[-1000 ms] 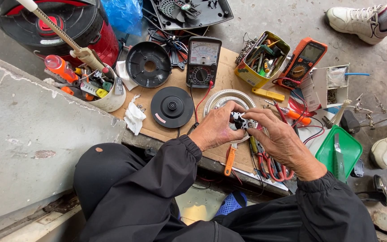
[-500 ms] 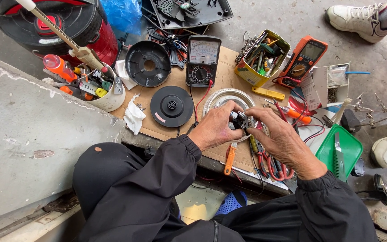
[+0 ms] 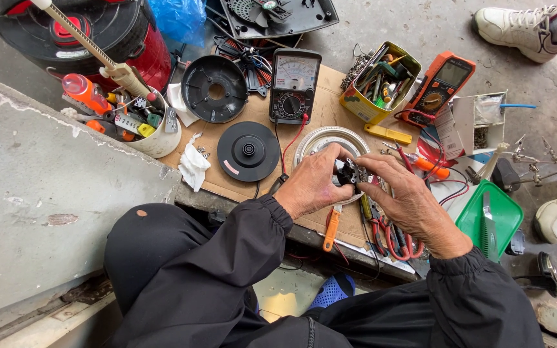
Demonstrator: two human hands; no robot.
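Even soft daylight, faint shadows, sharp focus throughout, wide-angle bending at the edges, no glare or blur

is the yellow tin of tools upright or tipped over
Upright. The yellow tin stands on the cardboard with its open mouth facing up at the camera, and the tools stick up out of it.

Black round base [image 3: 248, 151], orange meter [image 3: 439, 87], green tray [image 3: 507, 212], yellow tin [image 3: 365, 106].
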